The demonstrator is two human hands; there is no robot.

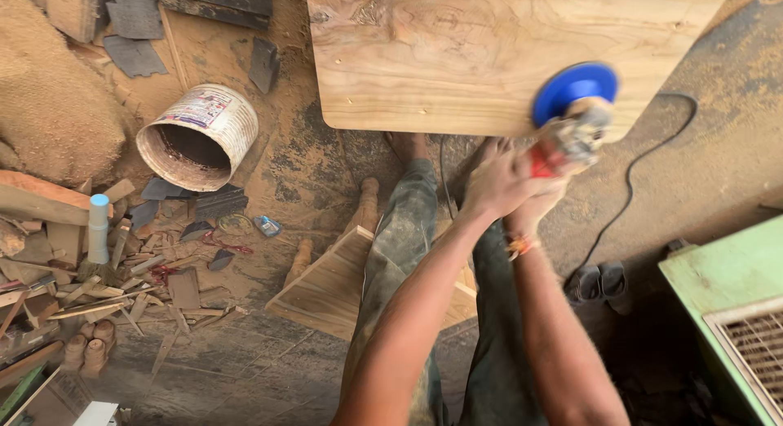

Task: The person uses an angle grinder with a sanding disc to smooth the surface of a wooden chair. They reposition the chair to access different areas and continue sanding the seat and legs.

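Both hands grip one power tool, a sander, at the near right corner of a wooden board. The left hand wraps around the rear of the tool's body, fingers closed on it; the right hand sits just below and partly behind it, also closed on the tool, so the two hands are pressed together. An orange band circles the right wrist. The sander has a round blue disc lying flat on the board's surface near the rounded corner, and behind it a body that looks grey and red, blurred so its details cannot be told. A black cord loops from the tool across the dusty floor to the right. The board is pale, with brown swirling grain and a darker knot pattern toward its far edge; its near corners are rounded. Below the arms the person's legs in dusty trousers stand over a small wooden stool with turned legs. To the left lie a tipped bucket, a sawdust heap, wood offcuts and a bottle with a blue cap. A pair of sandals sits near a green cabinet at the right.
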